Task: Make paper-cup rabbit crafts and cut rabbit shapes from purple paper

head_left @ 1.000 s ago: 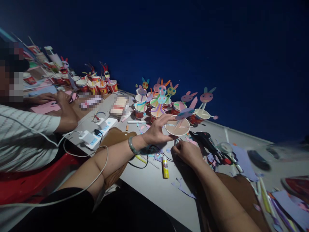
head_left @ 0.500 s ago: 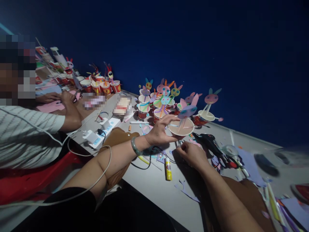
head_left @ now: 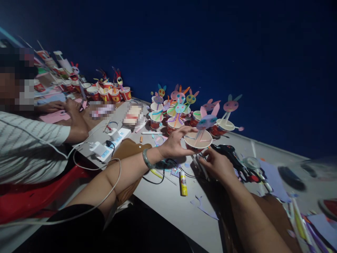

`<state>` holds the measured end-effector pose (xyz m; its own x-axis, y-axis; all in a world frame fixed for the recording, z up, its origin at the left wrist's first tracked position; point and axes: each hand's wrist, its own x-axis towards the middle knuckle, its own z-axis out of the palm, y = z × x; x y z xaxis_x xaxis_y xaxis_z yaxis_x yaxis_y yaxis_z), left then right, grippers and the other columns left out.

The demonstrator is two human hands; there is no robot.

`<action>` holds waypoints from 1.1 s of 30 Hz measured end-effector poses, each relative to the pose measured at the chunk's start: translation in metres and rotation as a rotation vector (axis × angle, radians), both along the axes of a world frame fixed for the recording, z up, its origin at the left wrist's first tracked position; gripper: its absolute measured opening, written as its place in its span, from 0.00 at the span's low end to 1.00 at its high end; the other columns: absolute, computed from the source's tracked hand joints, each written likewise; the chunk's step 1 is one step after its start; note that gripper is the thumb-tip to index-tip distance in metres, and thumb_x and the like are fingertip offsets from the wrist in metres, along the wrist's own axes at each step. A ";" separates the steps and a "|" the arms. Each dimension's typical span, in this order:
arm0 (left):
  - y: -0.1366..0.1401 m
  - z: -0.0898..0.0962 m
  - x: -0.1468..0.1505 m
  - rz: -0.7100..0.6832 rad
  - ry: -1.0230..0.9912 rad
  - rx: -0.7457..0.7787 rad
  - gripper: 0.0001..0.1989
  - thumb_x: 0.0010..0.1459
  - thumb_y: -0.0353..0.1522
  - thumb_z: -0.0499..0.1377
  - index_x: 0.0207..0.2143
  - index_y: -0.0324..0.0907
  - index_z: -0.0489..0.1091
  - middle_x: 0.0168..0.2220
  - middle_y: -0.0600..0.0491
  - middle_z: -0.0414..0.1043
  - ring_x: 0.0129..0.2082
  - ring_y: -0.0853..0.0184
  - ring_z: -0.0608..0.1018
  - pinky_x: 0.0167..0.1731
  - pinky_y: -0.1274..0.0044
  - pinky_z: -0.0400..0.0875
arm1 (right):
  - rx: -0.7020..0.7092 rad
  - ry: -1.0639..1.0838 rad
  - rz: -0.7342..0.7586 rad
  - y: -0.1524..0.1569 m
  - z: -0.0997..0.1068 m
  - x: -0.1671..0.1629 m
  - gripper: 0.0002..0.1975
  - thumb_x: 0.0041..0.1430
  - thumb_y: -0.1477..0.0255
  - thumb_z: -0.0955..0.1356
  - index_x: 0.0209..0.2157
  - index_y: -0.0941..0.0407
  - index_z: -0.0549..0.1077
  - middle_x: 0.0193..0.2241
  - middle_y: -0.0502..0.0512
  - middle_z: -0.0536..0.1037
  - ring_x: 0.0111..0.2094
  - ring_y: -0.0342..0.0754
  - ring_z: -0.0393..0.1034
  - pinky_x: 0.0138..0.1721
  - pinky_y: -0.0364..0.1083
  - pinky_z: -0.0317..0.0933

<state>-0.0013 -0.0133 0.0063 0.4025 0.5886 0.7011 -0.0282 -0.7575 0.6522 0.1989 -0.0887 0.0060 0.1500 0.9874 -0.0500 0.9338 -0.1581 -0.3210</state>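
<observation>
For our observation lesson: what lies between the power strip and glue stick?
In the head view: a brown shape, the left forearm with bracelet, a black cable.

A white-rimmed cup (head_left: 191,142) bearing a lavender, pink-eared head (head_left: 207,121) sits mouth-up in the left hand (head_left: 176,143).

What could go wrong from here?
The left hand holds the paper cup close in front of other cups, so a bump might knock one over. The rabbit figure stands on thin legs and could bend if brushed. A white cable passes across the left forearm in this view and might snag.
</observation>
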 end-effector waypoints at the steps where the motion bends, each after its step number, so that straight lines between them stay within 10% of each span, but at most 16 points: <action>1: -0.001 0.000 0.000 -0.014 0.003 -0.017 0.34 0.43 0.42 0.69 0.51 0.40 0.64 0.50 0.43 0.71 0.52 0.57 0.74 0.55 0.63 0.67 | 0.088 0.112 -0.045 0.001 0.000 0.005 0.10 0.51 0.63 0.66 0.33 0.53 0.73 0.24 0.52 0.76 0.25 0.48 0.69 0.26 0.45 0.55; 9: -0.012 -0.005 0.005 -0.173 0.101 -0.118 0.42 0.44 0.42 0.69 0.59 0.41 0.58 0.58 0.41 0.64 0.58 0.55 0.71 0.57 0.63 0.67 | 0.419 0.905 0.020 0.001 0.005 0.018 0.15 0.52 0.61 0.68 0.40 0.52 0.71 0.45 0.60 0.77 0.47 0.57 0.72 0.46 0.54 0.67; 33: -0.018 -0.011 0.008 -0.243 0.210 -0.121 0.43 0.46 0.38 0.67 0.63 0.43 0.54 0.58 0.42 0.64 0.55 0.55 0.72 0.55 0.64 0.68 | 0.449 0.827 0.095 -0.007 0.010 -0.001 0.14 0.49 0.60 0.74 0.32 0.55 0.77 0.33 0.53 0.80 0.37 0.52 0.75 0.41 0.51 0.68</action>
<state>0.0067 -0.0314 -0.0051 0.6694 0.5317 0.5188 -0.0541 -0.6616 0.7479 0.1984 -0.0957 0.0165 0.1546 0.9466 0.2830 0.3851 0.2060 -0.8996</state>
